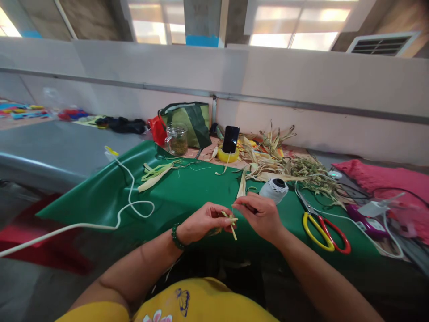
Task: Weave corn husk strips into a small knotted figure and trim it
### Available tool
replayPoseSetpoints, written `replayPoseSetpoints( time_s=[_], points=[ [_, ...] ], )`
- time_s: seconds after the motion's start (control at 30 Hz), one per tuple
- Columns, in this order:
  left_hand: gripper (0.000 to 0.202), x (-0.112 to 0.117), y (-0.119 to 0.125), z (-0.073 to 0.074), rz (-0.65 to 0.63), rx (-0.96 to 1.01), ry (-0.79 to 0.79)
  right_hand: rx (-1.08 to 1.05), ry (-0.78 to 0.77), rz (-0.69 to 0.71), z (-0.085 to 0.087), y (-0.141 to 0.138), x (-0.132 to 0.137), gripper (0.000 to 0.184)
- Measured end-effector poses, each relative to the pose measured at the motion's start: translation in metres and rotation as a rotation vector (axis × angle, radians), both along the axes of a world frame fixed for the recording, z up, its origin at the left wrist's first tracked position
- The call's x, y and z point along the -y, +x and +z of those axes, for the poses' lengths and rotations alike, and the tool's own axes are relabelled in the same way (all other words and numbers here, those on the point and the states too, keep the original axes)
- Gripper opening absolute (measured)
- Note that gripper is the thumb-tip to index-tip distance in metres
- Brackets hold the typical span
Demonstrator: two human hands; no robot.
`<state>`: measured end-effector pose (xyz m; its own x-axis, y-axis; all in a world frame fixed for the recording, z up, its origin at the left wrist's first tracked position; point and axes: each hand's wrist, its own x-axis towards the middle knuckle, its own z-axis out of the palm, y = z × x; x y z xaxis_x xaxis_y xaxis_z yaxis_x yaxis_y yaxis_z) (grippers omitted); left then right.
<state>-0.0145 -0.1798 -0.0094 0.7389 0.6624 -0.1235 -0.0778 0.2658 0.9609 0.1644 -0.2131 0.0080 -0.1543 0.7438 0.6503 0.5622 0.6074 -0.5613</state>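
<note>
My left hand [201, 221], with a green bead bracelet on its wrist, pinches a small bundle of pale dried leaf strips [231, 222] over the near edge of the green sheet [187, 192]. My right hand [260, 213] is closed in a pinch just to the right, its fingertips touching the top of the same bundle; a thin white thread rises from there. A white spool of thread [275, 188] stands just behind my right hand.
Yellow and red scissors [323, 228] lie to the right. Loose leaf strips [157, 172], a glass mug [177, 139], a phone on a yellow tape roll [229, 145], a pile of dried husks [284, 165], a green bag [191, 118] and a white cable [127, 210] surround them.
</note>
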Motion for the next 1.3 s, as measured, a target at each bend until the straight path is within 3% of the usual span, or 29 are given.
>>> replayPoseSetpoints(
  time_s=[0.13,0.23,0.43,0.53,0.6,0.7,0.8,0.93,1.1,1.3],
  points=[
    [0.038,0.002,-0.002,0.0,0.058,0.037,0.029,0.046,-0.026,-0.021,-0.011,-0.004,-0.003,0.021],
    [0.035,0.001,-0.004,-0.001,0.165,0.023,0.145,0.105,0.004,-0.072,-0.021,-0.007,0.0,0.023],
    [0.016,-0.002,-0.006,-0.009,0.395,-0.127,0.64,0.423,0.194,-0.062,-0.017,-0.013,0.02,0.027],
    [0.011,0.001,-0.006,-0.012,0.372,-0.202,0.825,0.509,0.228,-0.022,-0.01,-0.013,0.017,0.028],
    [0.013,0.003,-0.007,-0.011,0.294,-0.172,0.781,0.415,0.179,0.0,-0.009,-0.011,0.011,0.026],
    [0.021,0.006,-0.008,-0.01,0.206,-0.059,0.51,0.211,0.068,0.006,-0.013,-0.01,0.002,0.023],
    [0.03,0.006,-0.009,-0.011,0.254,0.041,0.348,0.122,0.03,-0.026,-0.02,-0.012,0.001,0.022],
    [0.032,0.006,-0.009,-0.014,0.358,0.08,0.331,0.104,0.041,-0.064,-0.025,-0.017,0.004,0.021],
    [0.029,0.004,-0.006,-0.016,0.392,0.05,0.409,0.17,0.115,-0.112,-0.03,-0.018,0.007,0.021],
    [0.012,-0.001,-0.004,-0.024,0.486,-0.147,0.85,0.467,0.277,-0.177,-0.031,-0.021,0.018,0.026]
  ],
)
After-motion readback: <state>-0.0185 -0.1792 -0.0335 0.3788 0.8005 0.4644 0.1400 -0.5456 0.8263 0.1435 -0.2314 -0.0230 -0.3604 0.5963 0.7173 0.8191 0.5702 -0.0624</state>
